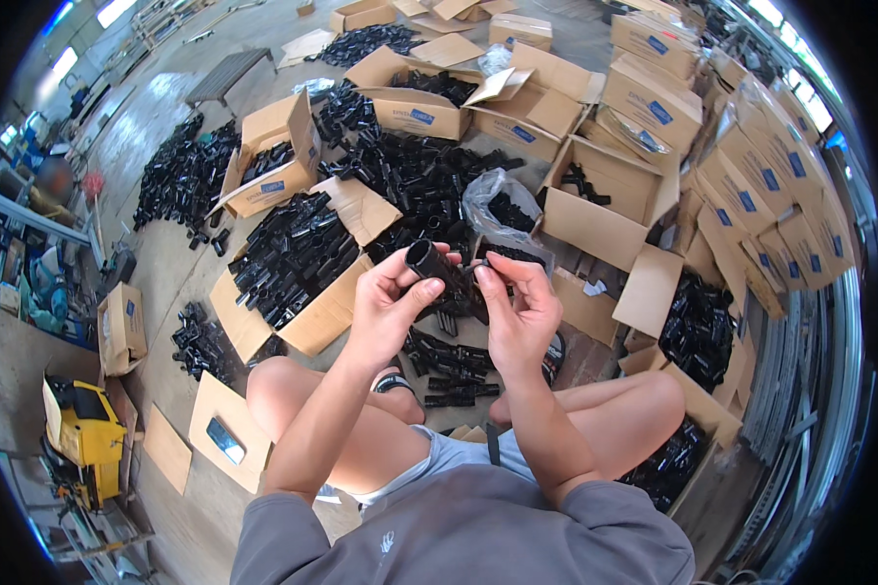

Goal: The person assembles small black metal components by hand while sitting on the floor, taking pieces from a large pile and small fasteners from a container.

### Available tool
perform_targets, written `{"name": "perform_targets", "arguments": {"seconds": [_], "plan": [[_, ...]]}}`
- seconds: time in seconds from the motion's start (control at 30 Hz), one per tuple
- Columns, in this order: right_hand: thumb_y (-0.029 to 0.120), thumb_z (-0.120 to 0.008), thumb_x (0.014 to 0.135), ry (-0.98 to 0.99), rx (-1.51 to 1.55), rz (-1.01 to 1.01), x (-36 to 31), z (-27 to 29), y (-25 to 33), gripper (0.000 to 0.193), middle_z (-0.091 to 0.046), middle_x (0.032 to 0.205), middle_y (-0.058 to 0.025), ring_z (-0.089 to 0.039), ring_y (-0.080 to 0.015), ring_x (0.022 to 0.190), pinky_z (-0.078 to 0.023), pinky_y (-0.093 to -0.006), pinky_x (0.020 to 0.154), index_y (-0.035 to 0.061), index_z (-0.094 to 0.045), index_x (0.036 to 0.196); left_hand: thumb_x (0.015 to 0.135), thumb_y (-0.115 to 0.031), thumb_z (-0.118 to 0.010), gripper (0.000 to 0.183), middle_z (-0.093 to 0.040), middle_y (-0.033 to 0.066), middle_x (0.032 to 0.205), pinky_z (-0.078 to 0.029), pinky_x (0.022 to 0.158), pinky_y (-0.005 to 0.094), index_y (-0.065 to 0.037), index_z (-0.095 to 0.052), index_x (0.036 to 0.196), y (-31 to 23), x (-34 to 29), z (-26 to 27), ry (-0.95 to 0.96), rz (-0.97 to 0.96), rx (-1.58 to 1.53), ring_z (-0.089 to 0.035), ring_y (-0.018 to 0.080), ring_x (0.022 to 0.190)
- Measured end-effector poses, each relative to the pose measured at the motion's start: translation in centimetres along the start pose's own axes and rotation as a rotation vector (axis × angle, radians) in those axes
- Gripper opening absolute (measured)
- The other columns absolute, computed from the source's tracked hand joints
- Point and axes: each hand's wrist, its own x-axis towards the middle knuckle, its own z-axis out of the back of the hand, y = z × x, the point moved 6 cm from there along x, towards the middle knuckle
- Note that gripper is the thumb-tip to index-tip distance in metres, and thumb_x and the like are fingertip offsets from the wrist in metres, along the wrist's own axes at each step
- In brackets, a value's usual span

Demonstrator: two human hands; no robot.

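At the floor's lower-left edge stands a yellow machine (83, 434), with flattened cardboard sheets (226, 434) just beside the person's knee. Above it, an open carton (293, 268) is packed with black tube fittings. The left hand (392, 310) is closed around a black plastic tube connector (447, 283), thumb pressed across its barrel, open end tilted up-left. The right hand (517, 307) pinches the connector's other end with thumb and forefinger, over the lap. More loose fittings (454, 366) lie on the floor between the shins. To do this well, I judge the left grip should stay firm while the right fingers work squarely. Stacked cartons (751, 185) fill the right side.
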Motion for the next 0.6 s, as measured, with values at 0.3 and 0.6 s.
{"name": "perform_targets", "arguments": {"seconds": [0.3,0.6], "plan": [[0.002,-0.081,0.087,-0.204,-0.161,0.207,-3.2,3.4,5.0,0.013,-0.074,0.091,-0.0088,-0.066,-0.0078,0.08,-0.051,-0.0238,0.071,-0.0002,-0.077,0.099,0.097,0.0,-0.068,0.036,-0.072,0.0109,0.122,-0.052,0.101,0.0287,0.005,-0.061,0.132,-1.8,-1.2,-5.2,0.117,-0.024,0.057,-0.067,0.0131,0.112],[0.004,-0.078,0.089,-0.229,-0.249,0.165,-4.5,4.4,5.2,0.014,-0.074,0.097,-0.0096,-0.067,-0.0163,0.088,-0.053,-0.0295,0.081,0.001,-0.077,0.103,0.097,-0.002,-0.069,0.027,-0.075,0.0053,0.108,-0.052,0.086,0.0222,0.005,-0.066,0.124,-1.0,-1.8,-7.2,0.129,-0.025,0.109,-0.066,0.0058,0.096]]}}
